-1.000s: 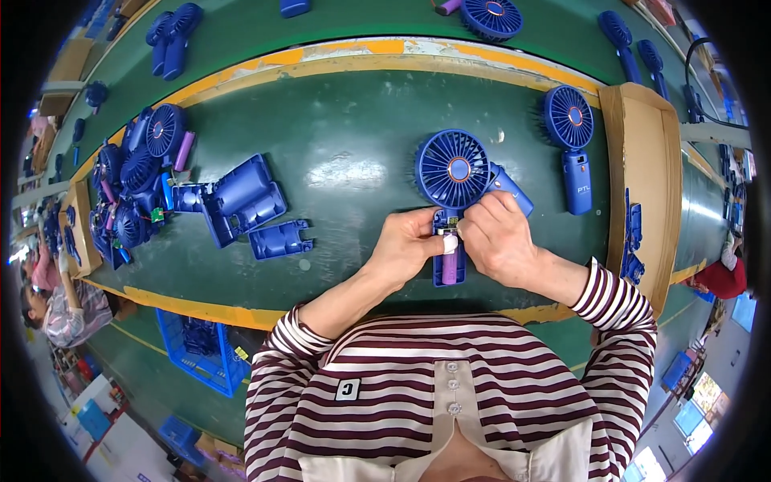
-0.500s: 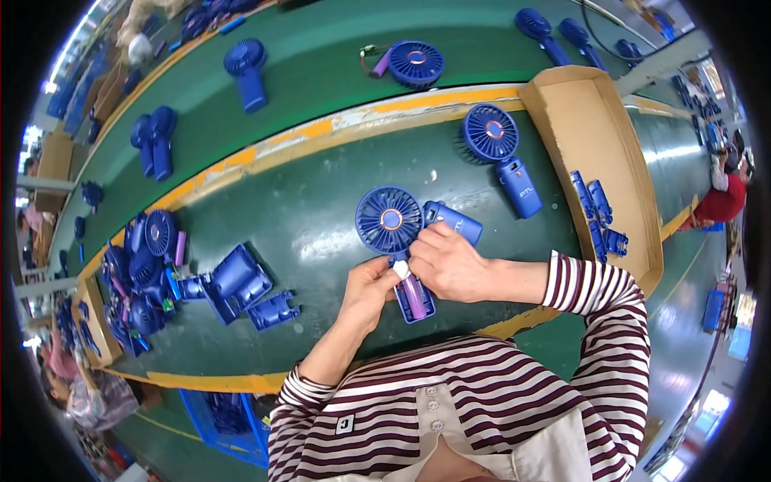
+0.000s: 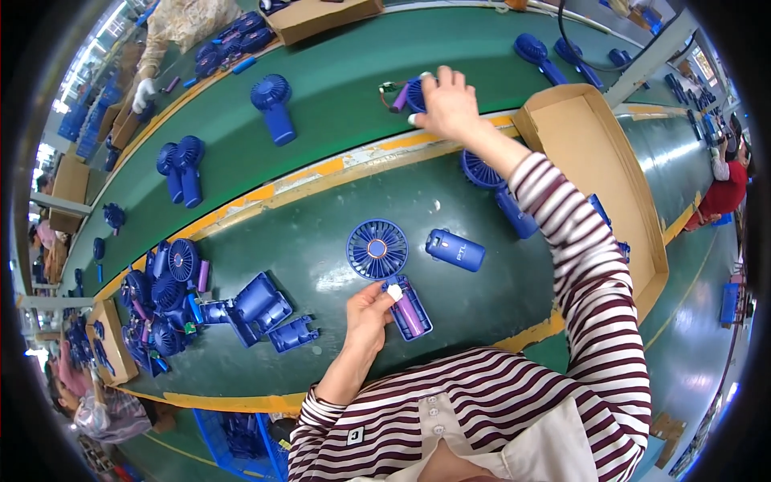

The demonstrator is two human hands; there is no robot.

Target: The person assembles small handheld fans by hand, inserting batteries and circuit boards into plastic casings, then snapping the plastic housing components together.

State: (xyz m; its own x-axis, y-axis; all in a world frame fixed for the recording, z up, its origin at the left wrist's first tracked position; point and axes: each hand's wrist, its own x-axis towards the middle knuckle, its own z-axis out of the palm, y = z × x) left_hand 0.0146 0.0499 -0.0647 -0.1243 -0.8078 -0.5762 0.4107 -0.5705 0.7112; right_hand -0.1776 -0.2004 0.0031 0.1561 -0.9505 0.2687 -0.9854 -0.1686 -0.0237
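Observation:
My left hand [image 3: 368, 315] pinches a blue handheld fan [image 3: 377, 249] near its neck, white covers on fingertips. The fan's round grille points away from me, and its opened handle shows a purple battery cell [image 3: 411, 314] inside. Just right of it lies a separate blue handle cover [image 3: 455, 250]. Across the table edge, my right hand [image 3: 451, 104] stretches over another blue fan head [image 3: 415, 95] on the green belt, fingers spread and partly hiding it. A purple cell [image 3: 401, 100] with wires and a small board lies beside that head. Whether the right fingers touch it, I cannot tell.
Blue handle shells [image 3: 259, 307] lie left of my left hand, near a heap of fan parts [image 3: 165, 293]. A cardboard tray [image 3: 590, 136] stands at the right, beside a fan [image 3: 518, 213] partly under my right arm. Assembled fans [image 3: 273, 104] lie on the belt.
My right hand has left the fan in my left hand and reached far out over the belt. The left hand keeps its hold. At the upper left, another person's gloved hand shows more.

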